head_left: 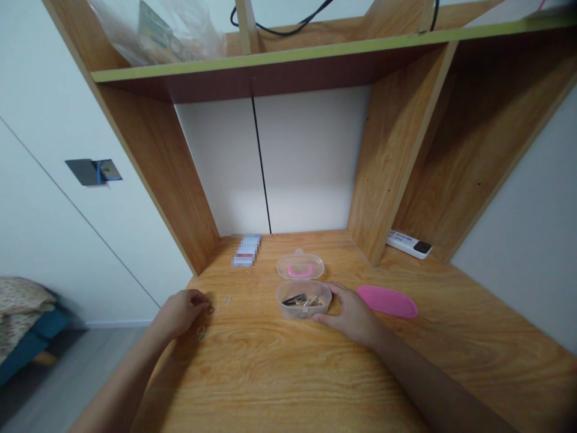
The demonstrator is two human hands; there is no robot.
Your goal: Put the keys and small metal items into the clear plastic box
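**Left grip (pixel 183 313) over the rings (pixel 210 310), right grip (pixel 351 316) on the box (pixel 303 307)!**

Look at that left grip, fingers bunched tight right above one dark ring, though we can't tell whether it's pinching! About four paler rings lie scattered close by on the wooden surface (pixel 270 373). Over on the right, the grip is spread, fingers pressed against the clear plastic box, which holds a small heap of metal clips (pixel 302 300), too jumbled to count. Just behind sits one clear lid (pixel 300 266) with a pink handle, and off to the right lies one pink oval plate (pixel 387 300). Farther back: one blurred pack (pixel 246 250), one white power strip (pixel 408 243).
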